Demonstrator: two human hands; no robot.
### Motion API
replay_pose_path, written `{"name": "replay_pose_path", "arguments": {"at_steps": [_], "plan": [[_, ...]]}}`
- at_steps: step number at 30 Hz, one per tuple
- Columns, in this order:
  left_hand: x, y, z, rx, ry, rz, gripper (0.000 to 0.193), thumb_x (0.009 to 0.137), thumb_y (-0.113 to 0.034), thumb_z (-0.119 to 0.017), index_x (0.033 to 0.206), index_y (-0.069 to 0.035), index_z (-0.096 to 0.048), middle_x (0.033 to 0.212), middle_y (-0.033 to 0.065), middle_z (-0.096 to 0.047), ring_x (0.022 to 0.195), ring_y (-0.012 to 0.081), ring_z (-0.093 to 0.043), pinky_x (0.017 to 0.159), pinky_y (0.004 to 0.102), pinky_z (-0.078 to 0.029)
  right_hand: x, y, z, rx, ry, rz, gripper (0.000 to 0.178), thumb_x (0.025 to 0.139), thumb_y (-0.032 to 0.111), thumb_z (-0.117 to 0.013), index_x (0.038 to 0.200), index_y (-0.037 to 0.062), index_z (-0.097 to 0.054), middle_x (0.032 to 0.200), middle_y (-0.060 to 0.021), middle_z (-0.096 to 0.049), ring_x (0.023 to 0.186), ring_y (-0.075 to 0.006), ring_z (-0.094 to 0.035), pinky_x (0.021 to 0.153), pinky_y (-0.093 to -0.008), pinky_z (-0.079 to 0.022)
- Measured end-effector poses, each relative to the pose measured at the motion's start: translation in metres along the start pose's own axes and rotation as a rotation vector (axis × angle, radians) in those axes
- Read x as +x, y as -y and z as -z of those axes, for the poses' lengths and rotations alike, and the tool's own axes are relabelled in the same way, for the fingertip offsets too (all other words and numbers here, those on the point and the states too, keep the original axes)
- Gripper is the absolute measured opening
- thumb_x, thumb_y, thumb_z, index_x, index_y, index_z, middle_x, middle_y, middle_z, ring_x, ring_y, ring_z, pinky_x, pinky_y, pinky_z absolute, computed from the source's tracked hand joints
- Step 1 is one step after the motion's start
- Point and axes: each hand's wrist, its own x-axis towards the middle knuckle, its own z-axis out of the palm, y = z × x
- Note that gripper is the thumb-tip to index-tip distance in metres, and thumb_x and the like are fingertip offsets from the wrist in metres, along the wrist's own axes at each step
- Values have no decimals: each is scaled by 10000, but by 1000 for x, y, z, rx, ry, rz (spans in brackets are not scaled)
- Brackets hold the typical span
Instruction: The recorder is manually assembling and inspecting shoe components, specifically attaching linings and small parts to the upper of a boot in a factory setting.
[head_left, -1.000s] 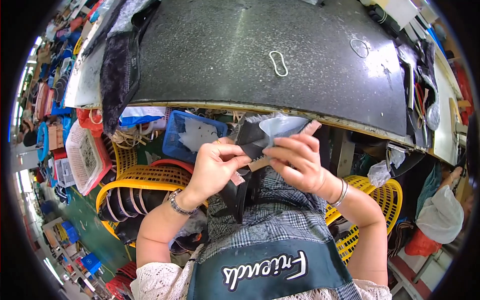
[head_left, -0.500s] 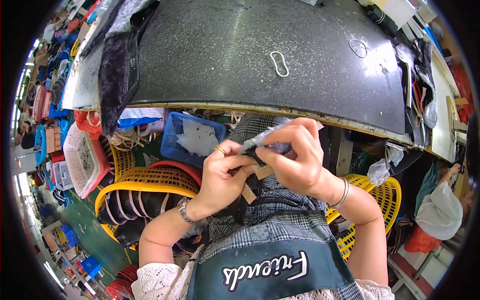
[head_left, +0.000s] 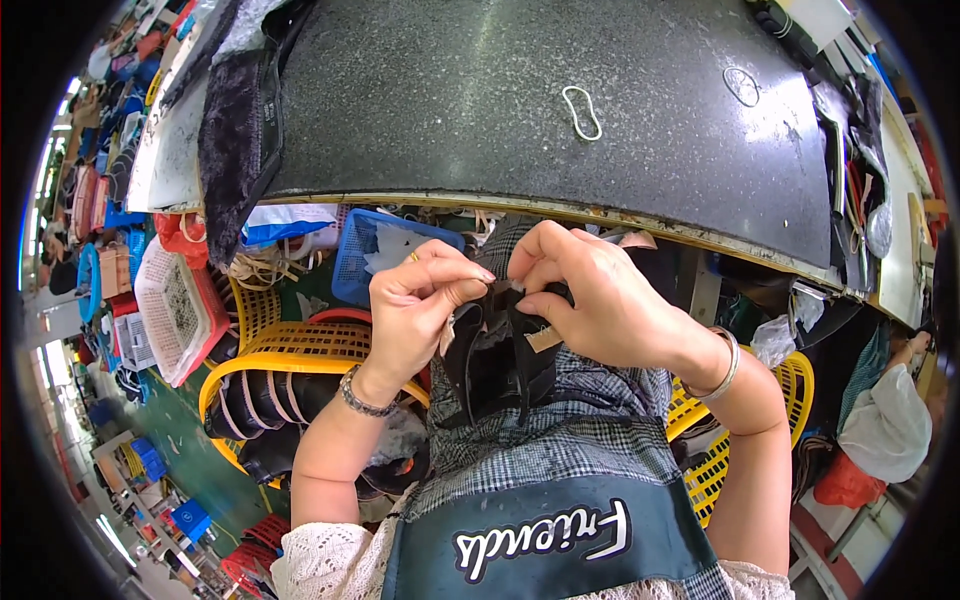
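Both pinch black piece (head_left: 532,368): left hand (head_left: 422,305), right hand (head_left: 612,308), wider apart than before

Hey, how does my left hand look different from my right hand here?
Your left hand wears a gold-coloured ring; your right hand shows none. At the wrist, your left hand has a chunky, textured bracelet, your right hand a smooth, silvery bangle. Both hands are curled, close together at the top of the dark piece.
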Motion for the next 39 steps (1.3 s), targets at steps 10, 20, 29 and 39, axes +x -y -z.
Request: {"name": "replay_pose_path", "arguments": {"at_steps": [10,20,29,39], "plan": [[7,1,-3,-270,74,184,116,801,62,-693,897,6,-727,850,53,-640,778,90,-576,687,193,-453,6,6,13,151,152,-151,281,749,-8,-657,950,-23,-461,764,-152,-665,808,-352,-645,714,-418,-479],[3,0,-3,-200,120,286,137,813,63,-676,929,12,-727,783,10,-641,606,42,-535,561,166,-421,4,3,13,135,76,-189,302,725,-16,-736,891,-5,-484,805,-124,-638,834,-265,-662,724,-337,-494],[7,-6,-7,-234,155,405,125,839,21,-684,962,17,-709,796,18,-671,700,42,-593,623,161,-474,-3,-2,11,82,15,-114,284,723,-7,-694,931,3,-500,783,-114,-623,805,-293,-623,733,-369,-468],[8,3,-8,-443,135,401,113,868,-35,-665,960,26,-689,897,48,-683,821,95,-622,743,222,-495,-6,0,-8,-505,-152,502,238,641,137,-615,846,18,-636,839,-74,-542,796,-229,-575,704,-344,-458]]}}
